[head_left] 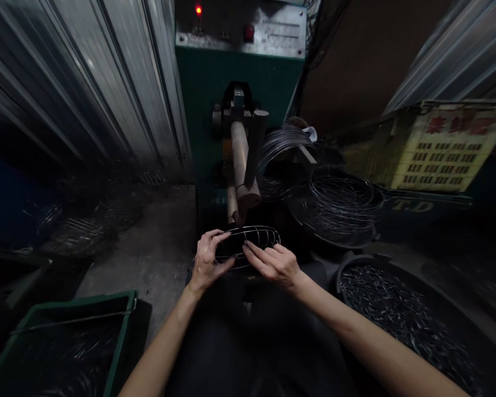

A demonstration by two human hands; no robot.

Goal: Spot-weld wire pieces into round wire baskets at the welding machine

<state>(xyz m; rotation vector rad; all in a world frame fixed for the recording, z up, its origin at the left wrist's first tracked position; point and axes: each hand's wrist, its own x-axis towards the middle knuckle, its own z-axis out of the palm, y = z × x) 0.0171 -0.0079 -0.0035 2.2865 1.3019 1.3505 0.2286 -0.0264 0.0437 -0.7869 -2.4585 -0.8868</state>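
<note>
A round wire frame [261,228], made of thin metal rings joined by short cross wires, is held low in front of a green spot-welding machine [198,110]. My left hand [208,259] grips its left side, thumb below and fingers above. My right hand [275,263] is at its front right, fingers pressed together and fingertips at one of the cross wires; whether a loose piece of wire is between them I cannot make out. Just above the frame's far edge are the machine's thick metal electrode arms [240,149].
On the right, wire rings [343,193] are stacked beside a hanging wire bundle [283,143]. Nearer stands a black tub [341,275] full of short bent metal pieces. A green crate [124,331] is at lower left, a yellow crate [442,160] at upper right.
</note>
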